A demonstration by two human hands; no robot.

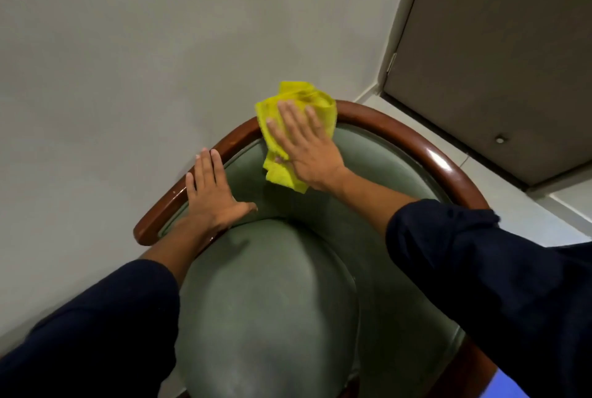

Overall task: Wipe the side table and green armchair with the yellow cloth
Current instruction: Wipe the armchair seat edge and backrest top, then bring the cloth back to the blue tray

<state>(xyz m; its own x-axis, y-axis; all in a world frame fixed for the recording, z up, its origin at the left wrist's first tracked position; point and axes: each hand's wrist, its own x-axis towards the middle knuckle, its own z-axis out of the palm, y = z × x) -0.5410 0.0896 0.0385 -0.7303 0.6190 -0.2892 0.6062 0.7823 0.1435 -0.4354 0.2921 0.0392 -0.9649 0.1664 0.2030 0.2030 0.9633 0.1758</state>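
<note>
The green armchair fills the lower middle of the view, with a curved brown wooden rail along the top of its back. My right hand lies flat on the yellow cloth, pressing it against the upper backrest and over the rail. My left hand rests flat on the left part of the wooden rail and green padding, fingers spread, holding nothing. Both arms wear dark sleeves. The side table is not in view.
A plain grey wall stands directly behind the chair. A closed door with a floor stop is at the upper right, with pale floor beside the chair.
</note>
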